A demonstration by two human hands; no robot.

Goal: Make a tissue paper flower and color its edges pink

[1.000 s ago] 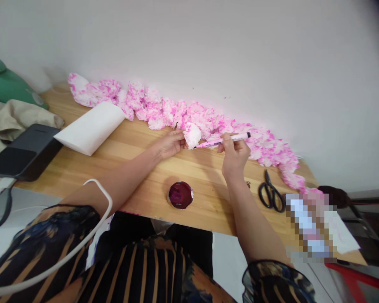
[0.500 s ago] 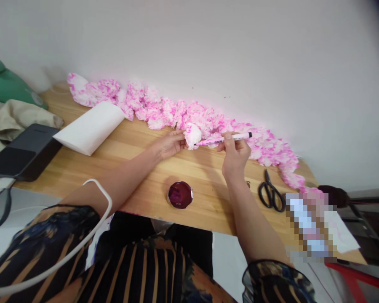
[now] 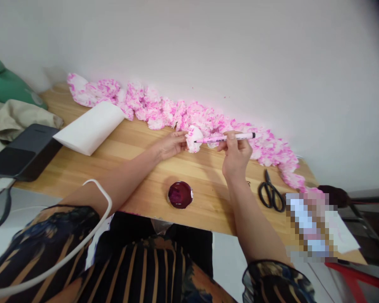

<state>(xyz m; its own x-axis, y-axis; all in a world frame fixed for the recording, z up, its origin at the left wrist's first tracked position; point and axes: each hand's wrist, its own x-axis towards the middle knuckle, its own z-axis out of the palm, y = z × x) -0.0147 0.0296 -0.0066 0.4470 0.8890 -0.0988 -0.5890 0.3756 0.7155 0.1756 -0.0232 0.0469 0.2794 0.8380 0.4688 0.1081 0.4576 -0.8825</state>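
Observation:
My left hand (image 3: pixel 173 145) grips a white paper flower (image 3: pixel 194 134) with pink on its edges, holding it just above the wooden table. A pink-and-white marker pen (image 3: pixel 219 138) is pinched in my right hand (image 3: pixel 236 153). Its dark tip rests on or very near the flower; I cannot tell whether it touches. Behind both hands, a long row of pink-tinged paper flowers (image 3: pixel 196 111) lies along the wall. Closer to me stands a small round pot (image 3: pixel 180 195) of dark magenta liquid.
Black-handled scissors (image 3: pixel 270 195) lie right of my right arm. At left are a white folded paper packet (image 3: pixel 91 126), a dark box-shaped device (image 3: pixel 25 149) with a white plug, beige cloth (image 3: pixel 22 115) and a green object (image 3: pixel 11 86). A white cable (image 3: pixel 78 248) crosses my left arm.
The flower has turned slightly and shifted a little to the right in my left hand. My right hand and the marker have moved slightly right, the marker lying more level.

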